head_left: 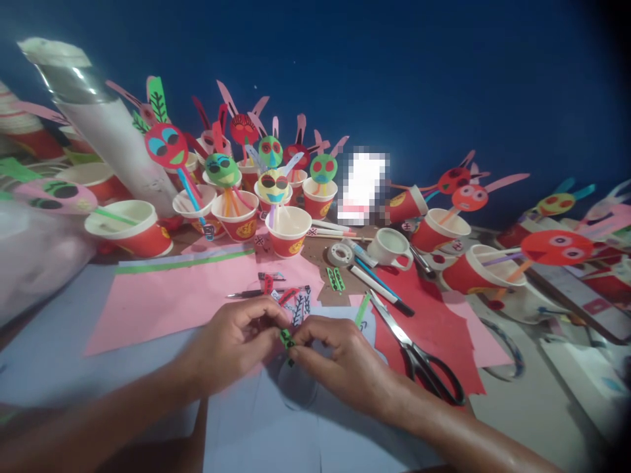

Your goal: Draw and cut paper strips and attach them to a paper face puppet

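Note:
Between my two hands is a small green paper strip [286, 339] with black markings. My left hand [241, 335] pinches its left side between thumb and fingertips. My right hand [340, 358] pinches it from the right, low on the strip. Just beyond my fingers lie small cut paper pieces: red strips [288, 295] and pale pieces with black leaf-like lines [298, 309]. A black pen [246, 293] rests behind my left hand. Two more green marked strips [336, 279] lie farther back. Black-handled scissors [409, 345] lie on red paper [444, 335], right of my right hand.
Red paper cups [288, 233] holding straw-mounted paper faces with long ears line the back. A tall bottle [108, 131] leans at the left. Pink paper [172, 295] and white sheets [236, 427] cover the table. A mug [389, 248], tape roll [340, 254] and marker [384, 292] lie right of centre.

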